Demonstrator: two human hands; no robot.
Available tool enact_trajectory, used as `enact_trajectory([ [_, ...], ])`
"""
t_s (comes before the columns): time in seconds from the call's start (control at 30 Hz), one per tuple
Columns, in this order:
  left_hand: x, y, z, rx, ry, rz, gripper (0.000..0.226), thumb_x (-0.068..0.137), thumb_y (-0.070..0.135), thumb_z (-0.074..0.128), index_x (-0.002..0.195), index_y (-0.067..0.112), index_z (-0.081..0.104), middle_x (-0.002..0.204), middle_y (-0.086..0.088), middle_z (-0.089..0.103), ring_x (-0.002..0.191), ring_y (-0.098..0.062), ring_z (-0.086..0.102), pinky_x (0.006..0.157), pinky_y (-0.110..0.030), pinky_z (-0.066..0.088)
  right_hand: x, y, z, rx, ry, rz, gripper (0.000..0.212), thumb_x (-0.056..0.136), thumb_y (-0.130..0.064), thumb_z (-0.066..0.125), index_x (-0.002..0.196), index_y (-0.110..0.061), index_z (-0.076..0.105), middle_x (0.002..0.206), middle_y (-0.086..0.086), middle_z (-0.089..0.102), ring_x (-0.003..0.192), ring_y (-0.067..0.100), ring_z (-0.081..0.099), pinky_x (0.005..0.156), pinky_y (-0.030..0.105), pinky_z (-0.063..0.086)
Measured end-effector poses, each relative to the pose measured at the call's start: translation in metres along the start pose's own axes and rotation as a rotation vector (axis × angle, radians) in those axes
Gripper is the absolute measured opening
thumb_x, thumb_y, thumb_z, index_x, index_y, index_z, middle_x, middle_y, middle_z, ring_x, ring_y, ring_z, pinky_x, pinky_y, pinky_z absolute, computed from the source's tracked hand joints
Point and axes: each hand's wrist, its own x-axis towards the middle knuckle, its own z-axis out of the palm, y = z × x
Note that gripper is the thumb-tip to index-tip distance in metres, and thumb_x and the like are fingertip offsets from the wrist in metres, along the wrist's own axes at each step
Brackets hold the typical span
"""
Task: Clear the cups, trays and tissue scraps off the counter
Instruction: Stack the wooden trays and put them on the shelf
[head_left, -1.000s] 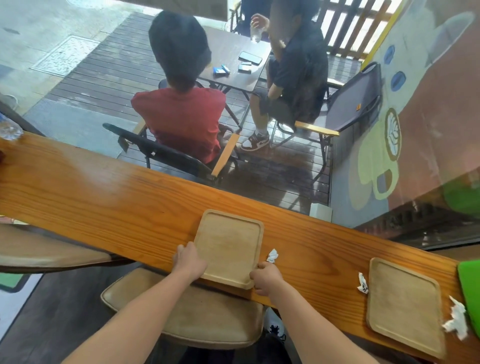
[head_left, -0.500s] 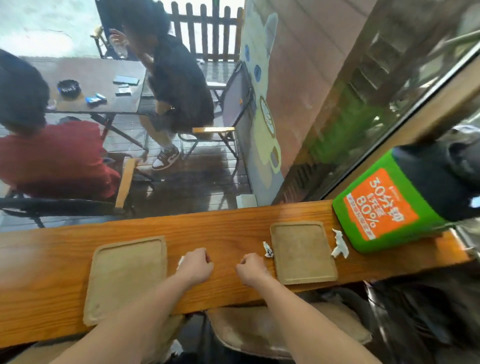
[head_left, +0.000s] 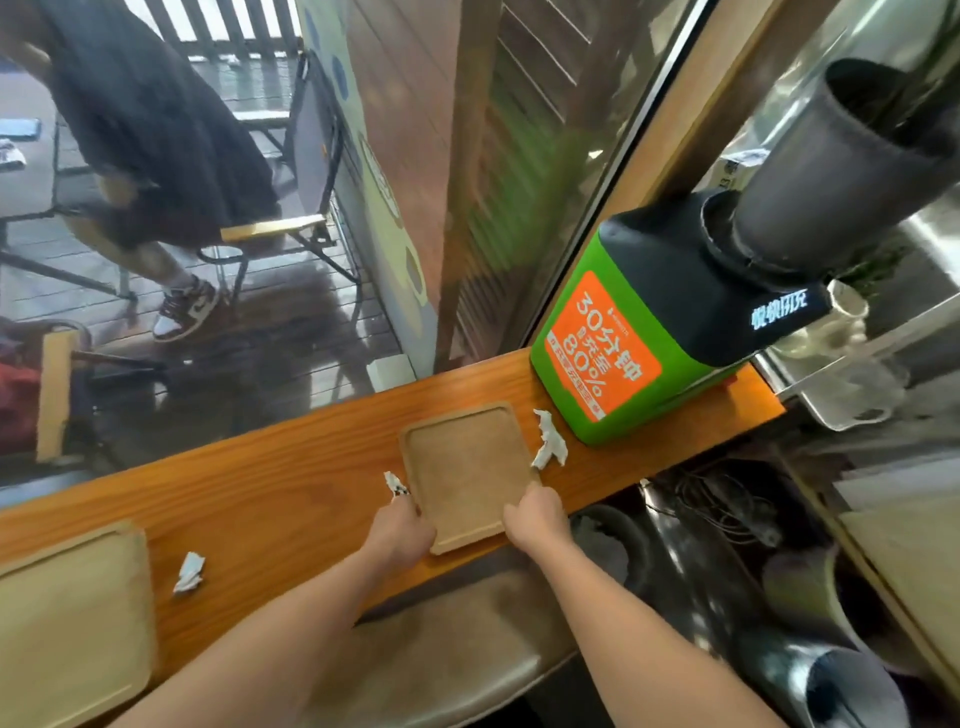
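A square wooden tray (head_left: 465, 465) lies on the orange-brown counter (head_left: 291, 483) near its right end. My left hand (head_left: 400, 527) grips the tray's near left edge. My right hand (head_left: 535, 514) grips its near right corner. A small tissue scrap (head_left: 395, 483) lies just past my left fingers. A bigger white scrap (head_left: 549, 439) sits at the tray's right side. A second wooden tray (head_left: 67, 618) lies at the far left, with another scrap (head_left: 189, 571) beside it.
A green and black charging box (head_left: 628, 338) with an orange label stands at the counter's right end, close to the tray. Padded stools (head_left: 447, 660) stand under the counter. Beyond the window glass, people sit on chairs on a wooden deck.
My view has swung right along the counter. Both hands left the first tray, which now lies at the left, and have closed on the edges of the second tray.
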Motion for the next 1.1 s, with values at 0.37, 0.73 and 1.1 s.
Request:
enact_trajectory([
  [0.37, 0.024, 0.013, 0.032, -0.230, 0.124, -0.275, 0.045, 0.086, 0.019, 0.061, 0.125, -0.001, 0.052, 0.122, -0.019, 0.061, 0.112, -0.036, 0.059, 0.091, -0.039, 0.053, 0.035, 0.026, 0.010, 0.189, -0.111, 0.076, 0.084, 0.089, -0.040, 0.063, 0.154, -0.004, 0.024, 0.158, 0.014, 0.027, 0.143, 0.034, 0.031, 0.118, 0.044, 0.030],
  [0.73, 0.028, -0.001, 0.029, -0.673, 0.165, -0.440, 0.041, 0.080, 0.017, 0.074, 0.117, 0.006, 0.062, 0.124, -0.013, 0.064, 0.102, -0.030, 0.063, 0.098, -0.044, 0.050, 0.051, 0.032, 0.004, 0.502, -0.176, 0.221, 0.081, 0.086, -0.039, 0.070, 0.151, -0.007, 0.033, 0.154, 0.011, 0.031, 0.138, 0.032, 0.038, 0.111, 0.044, 0.038],
  [1.1, 0.007, -0.011, 0.002, -0.894, -0.060, -0.358, 0.048, 0.091, 0.009, 0.067, 0.131, 0.012, 0.040, 0.125, -0.014, 0.060, 0.100, -0.028, 0.063, 0.080, -0.042, 0.057, 0.024, 0.023, 0.010, 0.767, -0.289, 0.276, 0.035, 0.095, -0.026, 0.064, 0.125, -0.016, 0.051, 0.111, 0.007, 0.064, 0.099, 0.026, 0.063, 0.072, 0.039, 0.057],
])
